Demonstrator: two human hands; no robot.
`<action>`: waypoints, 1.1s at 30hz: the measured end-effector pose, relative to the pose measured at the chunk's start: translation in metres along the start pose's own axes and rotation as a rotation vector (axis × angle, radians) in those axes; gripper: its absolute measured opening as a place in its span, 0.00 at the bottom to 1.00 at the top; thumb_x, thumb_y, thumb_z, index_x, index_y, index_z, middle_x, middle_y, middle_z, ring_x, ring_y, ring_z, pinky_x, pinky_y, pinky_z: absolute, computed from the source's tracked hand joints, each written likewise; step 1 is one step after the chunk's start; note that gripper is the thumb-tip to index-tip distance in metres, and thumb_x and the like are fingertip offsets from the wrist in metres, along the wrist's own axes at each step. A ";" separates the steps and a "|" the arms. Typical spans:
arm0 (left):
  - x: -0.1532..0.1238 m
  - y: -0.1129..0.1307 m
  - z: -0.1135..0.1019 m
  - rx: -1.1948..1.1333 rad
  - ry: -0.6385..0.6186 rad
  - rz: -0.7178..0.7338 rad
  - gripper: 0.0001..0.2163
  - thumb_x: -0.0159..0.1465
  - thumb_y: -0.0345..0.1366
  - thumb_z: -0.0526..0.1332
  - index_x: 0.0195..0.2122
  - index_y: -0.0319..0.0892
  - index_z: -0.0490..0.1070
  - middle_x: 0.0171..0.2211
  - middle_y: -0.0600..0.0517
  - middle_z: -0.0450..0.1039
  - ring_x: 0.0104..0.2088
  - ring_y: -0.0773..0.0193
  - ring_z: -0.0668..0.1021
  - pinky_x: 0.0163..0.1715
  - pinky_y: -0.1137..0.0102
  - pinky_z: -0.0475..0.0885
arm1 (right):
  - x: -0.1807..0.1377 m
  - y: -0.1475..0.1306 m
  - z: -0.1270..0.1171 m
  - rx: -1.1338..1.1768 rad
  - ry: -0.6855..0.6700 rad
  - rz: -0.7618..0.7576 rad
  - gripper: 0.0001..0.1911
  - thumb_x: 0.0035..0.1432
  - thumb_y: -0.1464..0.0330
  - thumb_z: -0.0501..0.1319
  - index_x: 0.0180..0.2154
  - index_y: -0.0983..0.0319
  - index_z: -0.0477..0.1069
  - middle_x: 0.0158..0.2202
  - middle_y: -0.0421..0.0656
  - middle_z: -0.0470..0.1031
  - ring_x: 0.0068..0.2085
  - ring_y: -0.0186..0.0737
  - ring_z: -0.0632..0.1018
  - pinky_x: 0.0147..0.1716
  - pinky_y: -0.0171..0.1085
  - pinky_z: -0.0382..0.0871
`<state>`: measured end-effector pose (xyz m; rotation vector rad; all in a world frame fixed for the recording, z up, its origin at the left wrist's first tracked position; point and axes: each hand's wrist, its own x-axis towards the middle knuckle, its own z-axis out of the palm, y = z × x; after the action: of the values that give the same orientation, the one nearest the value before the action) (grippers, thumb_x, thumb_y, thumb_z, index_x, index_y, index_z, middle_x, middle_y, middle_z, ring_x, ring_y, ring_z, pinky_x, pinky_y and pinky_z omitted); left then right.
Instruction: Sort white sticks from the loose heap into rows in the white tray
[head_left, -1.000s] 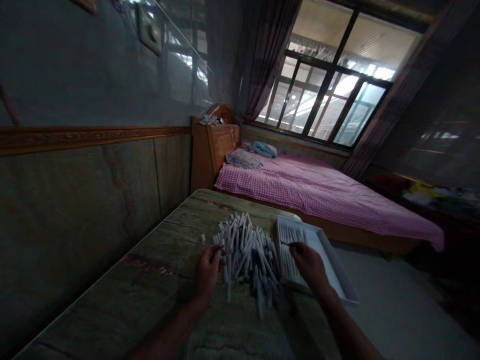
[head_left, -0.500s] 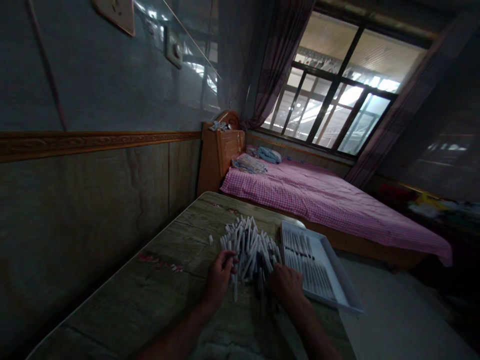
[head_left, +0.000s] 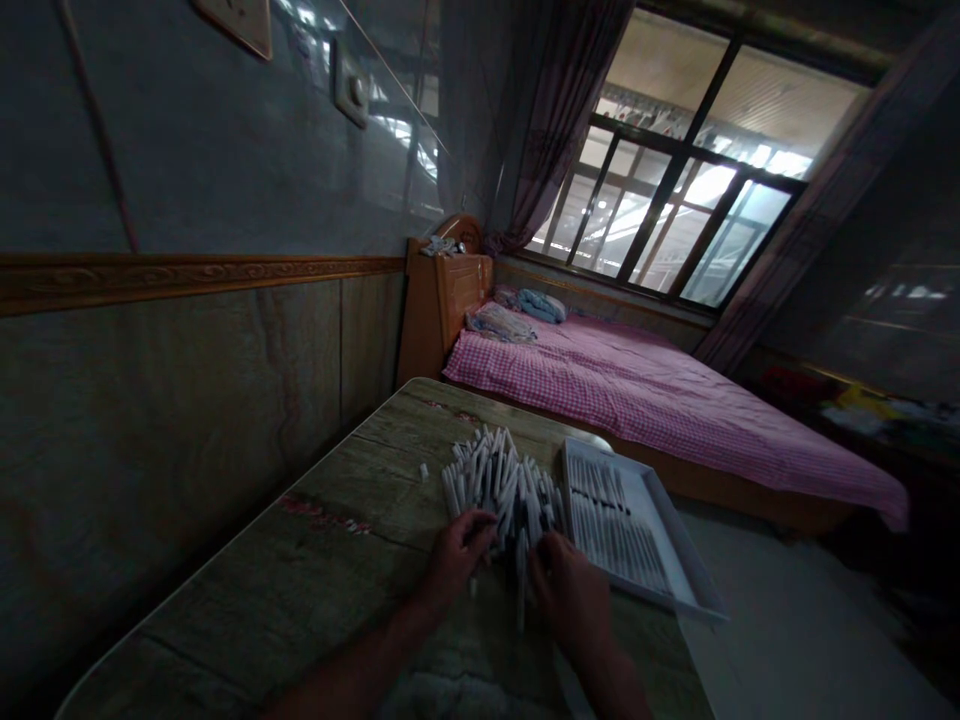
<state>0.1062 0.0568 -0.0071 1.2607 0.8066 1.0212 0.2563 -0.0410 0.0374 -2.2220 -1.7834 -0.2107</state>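
Note:
A heap of slim white pens with dark parts lies on the table, pointing many ways. My left hand is at the heap's near left edge, thumb and fingers curled together; what they grip, if anything, is hidden. At the near right edge, my right hand is closed, its fingertips against a pen that points toward me. A small pale piece shows just below my left fingers. To the right, a shallow white tray holds pens laid side by side in two rows.
The wood-patterned table has a rounded far corner. A short white piece lies left of the heap. Past the table stands a bed with a pink checked cover. A tiled wall runs along the left.
My left hand has moved right, closer to the middle of the heap's near edge. My right hand has drawn slightly toward me, beside the pen. The view has shifted a little.

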 end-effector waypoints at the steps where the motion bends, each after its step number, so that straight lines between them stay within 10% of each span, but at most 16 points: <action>1: -0.002 -0.001 0.001 0.017 -0.060 -0.012 0.15 0.54 0.44 0.63 0.39 0.41 0.76 0.26 0.53 0.76 0.21 0.66 0.73 0.20 0.74 0.65 | -0.006 -0.005 0.006 0.022 0.057 -0.052 0.10 0.65 0.66 0.54 0.31 0.59 0.68 0.28 0.41 0.76 0.29 0.37 0.78 0.25 0.32 0.53; 7: -0.008 0.001 0.003 0.081 -0.205 0.018 0.14 0.53 0.47 0.65 0.31 0.40 0.78 0.27 0.51 0.78 0.31 0.60 0.77 0.30 0.71 0.70 | -0.024 -0.019 0.037 0.219 0.259 -0.250 0.15 0.69 0.65 0.49 0.34 0.59 0.70 0.29 0.41 0.76 0.30 0.35 0.77 0.29 0.31 0.59; 14: -0.002 0.001 0.003 -0.114 -0.008 -0.126 0.23 0.49 0.58 0.64 0.29 0.41 0.70 0.24 0.51 0.76 0.23 0.61 0.78 0.18 0.72 0.70 | -0.022 0.012 0.033 0.392 0.308 0.064 0.18 0.69 0.63 0.46 0.43 0.60 0.73 0.39 0.45 0.78 0.38 0.38 0.79 0.37 0.33 0.67; 21: 0.004 0.003 0.001 -0.235 0.092 -0.166 0.23 0.45 0.55 0.69 0.31 0.40 0.70 0.26 0.50 0.78 0.25 0.60 0.81 0.20 0.71 0.73 | -0.023 0.021 0.009 0.001 -0.044 0.304 0.14 0.66 0.65 0.49 0.39 0.57 0.73 0.41 0.45 0.76 0.39 0.42 0.78 0.30 0.35 0.62; 33: 0.005 -0.001 -0.002 -0.332 0.122 -0.191 0.23 0.44 0.50 0.72 0.35 0.40 0.69 0.30 0.50 0.80 0.29 0.58 0.82 0.23 0.71 0.74 | -0.023 0.012 -0.003 -0.075 -0.150 0.289 0.11 0.62 0.70 0.53 0.39 0.58 0.74 0.41 0.46 0.78 0.42 0.44 0.78 0.31 0.36 0.62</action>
<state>0.1067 0.0621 -0.0084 0.8300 0.7960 1.0339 0.2628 -0.0654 0.0319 -2.5754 -1.5190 -0.0522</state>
